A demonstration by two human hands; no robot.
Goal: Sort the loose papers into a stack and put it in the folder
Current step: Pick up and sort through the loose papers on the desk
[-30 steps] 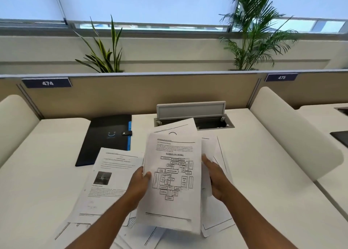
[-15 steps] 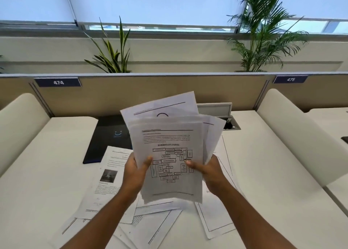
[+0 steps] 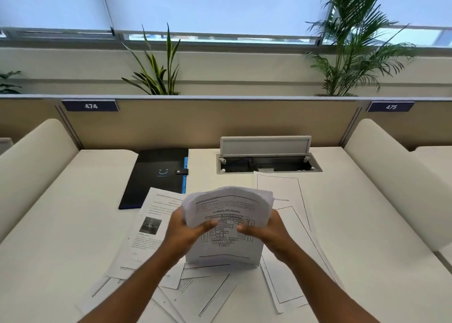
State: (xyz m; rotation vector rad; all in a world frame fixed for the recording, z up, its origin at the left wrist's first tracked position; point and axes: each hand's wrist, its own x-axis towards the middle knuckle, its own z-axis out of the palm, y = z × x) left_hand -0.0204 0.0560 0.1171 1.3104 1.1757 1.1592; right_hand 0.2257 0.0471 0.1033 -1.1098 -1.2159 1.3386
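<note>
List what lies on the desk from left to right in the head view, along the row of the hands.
Photo page → left hand → held stack → right hand → bordered page.

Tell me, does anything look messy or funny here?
Yes. Loose white sheets lie scattered and crooked across the white desk, and the paper bundle gripped by both hands bends over at the top.

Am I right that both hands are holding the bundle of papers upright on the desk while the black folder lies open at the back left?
Not quite: the black folder is closed, its strap tab snapped across the blue edge, as the head view shows. The rest holds: the left hand and right hand both grip the bundle of papers, which stands upright on the desk, and the folder lies at the back left.
</note>
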